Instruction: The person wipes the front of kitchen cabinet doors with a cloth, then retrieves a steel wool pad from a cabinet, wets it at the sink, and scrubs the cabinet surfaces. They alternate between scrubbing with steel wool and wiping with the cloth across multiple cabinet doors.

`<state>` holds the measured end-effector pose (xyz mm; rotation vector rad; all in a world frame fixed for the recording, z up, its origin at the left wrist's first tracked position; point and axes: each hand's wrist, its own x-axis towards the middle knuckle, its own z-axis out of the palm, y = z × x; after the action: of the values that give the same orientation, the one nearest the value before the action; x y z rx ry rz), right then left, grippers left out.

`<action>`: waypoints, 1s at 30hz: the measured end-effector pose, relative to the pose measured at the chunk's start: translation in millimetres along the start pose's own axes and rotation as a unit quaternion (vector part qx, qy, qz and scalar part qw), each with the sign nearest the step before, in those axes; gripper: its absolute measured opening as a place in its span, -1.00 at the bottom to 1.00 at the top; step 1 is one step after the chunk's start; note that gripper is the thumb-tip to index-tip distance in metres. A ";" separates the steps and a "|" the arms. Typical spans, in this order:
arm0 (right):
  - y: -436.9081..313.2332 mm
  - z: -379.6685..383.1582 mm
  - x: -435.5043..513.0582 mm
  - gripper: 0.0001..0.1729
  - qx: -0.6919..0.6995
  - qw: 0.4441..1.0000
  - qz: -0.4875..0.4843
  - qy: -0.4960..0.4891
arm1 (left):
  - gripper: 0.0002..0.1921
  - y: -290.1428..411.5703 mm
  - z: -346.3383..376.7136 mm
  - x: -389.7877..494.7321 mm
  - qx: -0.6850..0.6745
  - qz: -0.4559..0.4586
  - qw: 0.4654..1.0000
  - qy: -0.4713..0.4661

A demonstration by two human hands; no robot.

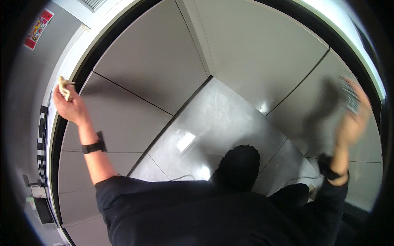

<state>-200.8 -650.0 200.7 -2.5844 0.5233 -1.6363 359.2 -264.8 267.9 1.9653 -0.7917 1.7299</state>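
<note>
My left hand [72,107], raised at the far left by the dark edging of the counter, holds a crumpled cream-coloured cloth [64,87]. A black band with a small box [94,146] is strapped round that wrist. Out at the far right, my right hand [354,126] is smeared by motion. In its fingers is a grey, streaked object [350,95], too blurred to name. That hand is near the grey panels and casts a shadow on them. Another black strap [327,166] sits on the right wrist.
Grey cabinet panels [147,46] meet at a corner ahead of me. Below them lies a glossy tiled floor [227,110], where my dark shoe [241,163] stands. A thin cable [184,176] crosses the tiles. On the left wall hangs a red-and-coloured print [38,29].
</note>
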 end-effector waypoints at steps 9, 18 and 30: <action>-85.4 376.8 -39.2 -0.64 0.315 0.886 0.283 -0.189 | -0.70 -55.7 35.4 28.3 0.174 -0.031 0.976 -0.126; -137.3 539.5 -7.2 -0.64 0.340 0.938 0.061 0.030 | -0.66 -86.3 28.1 31.9 0.186 0.008 0.979 -0.086; -138.7 605.5 -120.2 -0.72 0.369 0.909 0.183 -0.061 | -0.67 -120.5 32.2 30.1 0.223 0.072 0.970 -0.071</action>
<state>324.2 -571.5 -143.5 -1.8732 0.2747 -1.2150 463.9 -198.5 300.9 2.3993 -0.6455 2.0077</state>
